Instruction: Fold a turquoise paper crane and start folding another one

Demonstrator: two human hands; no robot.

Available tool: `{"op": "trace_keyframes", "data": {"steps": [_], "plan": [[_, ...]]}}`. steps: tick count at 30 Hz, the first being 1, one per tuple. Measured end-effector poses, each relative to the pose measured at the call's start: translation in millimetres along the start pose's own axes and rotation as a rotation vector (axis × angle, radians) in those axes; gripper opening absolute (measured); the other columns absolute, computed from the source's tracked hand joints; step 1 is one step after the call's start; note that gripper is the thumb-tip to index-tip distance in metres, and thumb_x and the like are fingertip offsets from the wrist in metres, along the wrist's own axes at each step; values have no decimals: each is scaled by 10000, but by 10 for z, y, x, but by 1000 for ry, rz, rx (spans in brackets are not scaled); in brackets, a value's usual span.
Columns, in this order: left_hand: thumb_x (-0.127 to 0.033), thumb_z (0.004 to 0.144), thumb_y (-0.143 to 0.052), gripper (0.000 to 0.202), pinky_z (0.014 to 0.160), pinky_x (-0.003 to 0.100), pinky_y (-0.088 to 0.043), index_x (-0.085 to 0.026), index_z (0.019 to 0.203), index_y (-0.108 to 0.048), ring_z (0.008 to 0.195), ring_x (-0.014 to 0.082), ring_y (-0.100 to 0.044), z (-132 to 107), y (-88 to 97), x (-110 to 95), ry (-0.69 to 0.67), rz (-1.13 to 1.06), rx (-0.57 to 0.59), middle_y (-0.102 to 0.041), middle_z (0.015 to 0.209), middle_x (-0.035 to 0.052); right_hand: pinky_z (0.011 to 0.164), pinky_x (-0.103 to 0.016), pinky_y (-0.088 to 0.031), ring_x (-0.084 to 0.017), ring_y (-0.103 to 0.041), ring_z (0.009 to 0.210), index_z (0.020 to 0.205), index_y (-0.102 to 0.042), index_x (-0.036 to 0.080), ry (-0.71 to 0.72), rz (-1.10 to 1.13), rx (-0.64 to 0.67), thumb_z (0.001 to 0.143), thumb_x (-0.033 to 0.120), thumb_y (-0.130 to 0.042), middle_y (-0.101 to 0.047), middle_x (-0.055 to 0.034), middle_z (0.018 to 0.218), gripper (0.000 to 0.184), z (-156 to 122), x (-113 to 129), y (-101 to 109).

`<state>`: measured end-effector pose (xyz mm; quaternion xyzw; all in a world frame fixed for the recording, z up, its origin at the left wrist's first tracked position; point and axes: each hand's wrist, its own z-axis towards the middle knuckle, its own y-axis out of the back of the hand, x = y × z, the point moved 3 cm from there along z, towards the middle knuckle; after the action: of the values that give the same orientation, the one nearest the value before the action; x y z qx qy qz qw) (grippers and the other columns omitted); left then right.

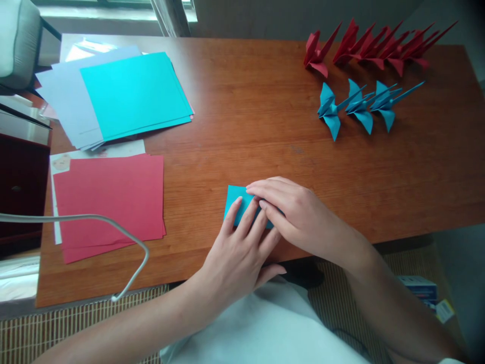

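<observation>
A small piece of blue paper (235, 194) lies on the table near its front edge, mostly covered by both hands. My left hand (242, 247) rests over its lower part, fingers stretched out and spread, thumb beyond the table edge. From the right, my right hand (293, 212) reaches across, its fingers extended over the paper's upper side and its tips close to the left fingers. Whether the right fingertips pinch an edge is hidden. The paper's right part is under the hands, so its full folded shape does not show.
Red paper cranes (379, 48) and blue paper cranes (364, 106) stand in rows at the back right. Blue sheets (136, 96) over white paper (71, 101) lie back left, with red sheets (113, 197) in front. A grey bent rod (142, 245) crosses the left foreground.
</observation>
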<state>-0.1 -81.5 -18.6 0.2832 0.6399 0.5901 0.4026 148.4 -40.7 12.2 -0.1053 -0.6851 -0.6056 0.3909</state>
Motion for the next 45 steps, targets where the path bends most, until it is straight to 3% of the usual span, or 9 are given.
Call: {"op": "trace_keyframes", "data": {"steps": [5, 17, 45], "plan": [[-684, 956, -432, 738, 1224, 614, -186, -142, 1452, -497, 1470, 439, -366, 18, 5, 4, 4, -2, -2, -509, 1505, 216, 1103, -432, -510, -231, -625, 1231, 1253, -645, 105, 7, 56, 7, 939, 49, -454, -706, -123, 1282, 372, -24, -27, 14], [-681, 957, -434, 726, 1231, 602, -186, -155, 1452, -502, 1476, 425, -359, 41, 20, 19, 12, -10, 10, -508, 1512, 200, 1063, -430, -529, -232, -625, 1182, 1229, -650, 146, -17, 65, -12, 889, 4, -458, -716, -99, 1237, 415, 7, -39, -8], [-692, 958, -417, 734, 1227, 616, -189, -151, 1446, -502, 1472, 432, -368, 31, -16, 37, 8, -39, 4, -516, 1500, 213, 1034, -428, -542, -232, -644, 1138, 1173, -665, 155, -28, 51, -19, 970, 76, -454, -732, -97, 1188, 304, 65, -18, 3]]}}
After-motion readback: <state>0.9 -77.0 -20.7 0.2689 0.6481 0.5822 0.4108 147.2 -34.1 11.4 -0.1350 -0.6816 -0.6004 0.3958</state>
